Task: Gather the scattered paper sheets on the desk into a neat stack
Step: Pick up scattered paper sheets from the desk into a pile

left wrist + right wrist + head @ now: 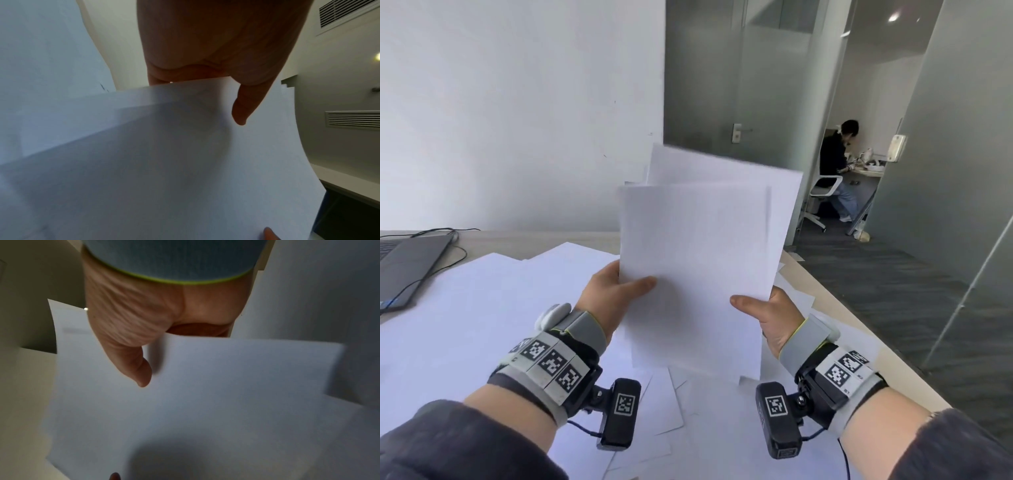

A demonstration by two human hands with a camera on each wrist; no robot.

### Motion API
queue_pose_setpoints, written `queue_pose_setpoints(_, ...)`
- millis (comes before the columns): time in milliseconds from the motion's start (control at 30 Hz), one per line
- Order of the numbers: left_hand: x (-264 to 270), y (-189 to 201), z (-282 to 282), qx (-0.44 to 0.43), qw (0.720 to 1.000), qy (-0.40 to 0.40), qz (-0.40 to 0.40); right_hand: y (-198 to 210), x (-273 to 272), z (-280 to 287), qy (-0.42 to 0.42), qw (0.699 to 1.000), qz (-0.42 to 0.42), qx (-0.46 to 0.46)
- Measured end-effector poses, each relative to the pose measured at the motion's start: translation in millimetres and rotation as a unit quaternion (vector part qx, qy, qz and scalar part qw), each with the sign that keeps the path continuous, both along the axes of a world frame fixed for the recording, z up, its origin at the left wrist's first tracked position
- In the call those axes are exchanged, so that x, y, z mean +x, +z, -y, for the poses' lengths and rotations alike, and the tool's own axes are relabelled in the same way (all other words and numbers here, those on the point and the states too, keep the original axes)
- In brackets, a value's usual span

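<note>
While a laptop (404, 267) sits at the far left of the desk (859, 310) with cables trailing from it, loose paper sheets (482, 308) lie spread and overlapping across most of the desktop. Just right of them, the left hand (613, 291) pinches the left edge of a raised bunch of sheets (698, 267), thumb on the front face and fingers behind. The bunch is held up off the desk, its sheets fanned and uneven (edges do not line up). On its right edge the right hand (770, 315) grips the same bunch, thumb in front too. Farther right, beyond a glass partition (945, 164), a seated person (837, 168) works at another desk.
</note>
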State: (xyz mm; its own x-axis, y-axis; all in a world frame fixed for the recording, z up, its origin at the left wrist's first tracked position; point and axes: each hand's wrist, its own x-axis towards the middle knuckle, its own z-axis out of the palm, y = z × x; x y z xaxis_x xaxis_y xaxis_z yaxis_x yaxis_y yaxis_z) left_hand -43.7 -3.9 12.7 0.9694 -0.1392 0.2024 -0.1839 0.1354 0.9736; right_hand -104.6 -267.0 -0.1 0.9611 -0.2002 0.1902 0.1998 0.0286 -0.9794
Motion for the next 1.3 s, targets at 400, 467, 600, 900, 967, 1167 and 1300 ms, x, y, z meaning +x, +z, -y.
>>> queue_pose_setpoints(400,-10.5,9.0,2.7,-0.035,0.999,-0.015,0.0,16.4,-0.9,-9.2,-0.013,0.998,0.042,0.039)
queue_pose_setpoints(467,-14.4,3.3,1.8,-0.022,0.999,-0.034,-0.014,9.1,-3.9,-11.5,-0.012,0.999,0.03,0.03)
queue_pose_setpoints(600,-23.7,-24.5,4.1,0.032,0.993,-0.056,-0.102,-19.3,-13.3,-11.5,-0.02,0.999,-0.024,-0.028)
queue_pose_setpoints(900,-29.2,-45.7,21.3,0.065,0.98,-0.037,-0.187,-5.3,-17.0,28.7,-0.019,0.981,-0.163,-0.102)
queue_pose_setpoints(967,-28.3,-51.0,22.0,0.052,0.975,-0.007,-0.214,-7.5,-11.6,52.9,-0.061,0.965,-0.205,-0.152)
queue_pose_setpoints(1167,-20.3,-68.3,34.4,0.008,0.957,0.045,-0.285,-35.3,-2.2,139.2,-0.173,0.828,-0.315,-0.43)
queue_pose_setpoints(1300,-23.1,-67.6,40.5,-0.006,0.952,0.032,-0.305,-29.1,-10.9,158.9,-0.161,0.734,-0.382,-0.538)
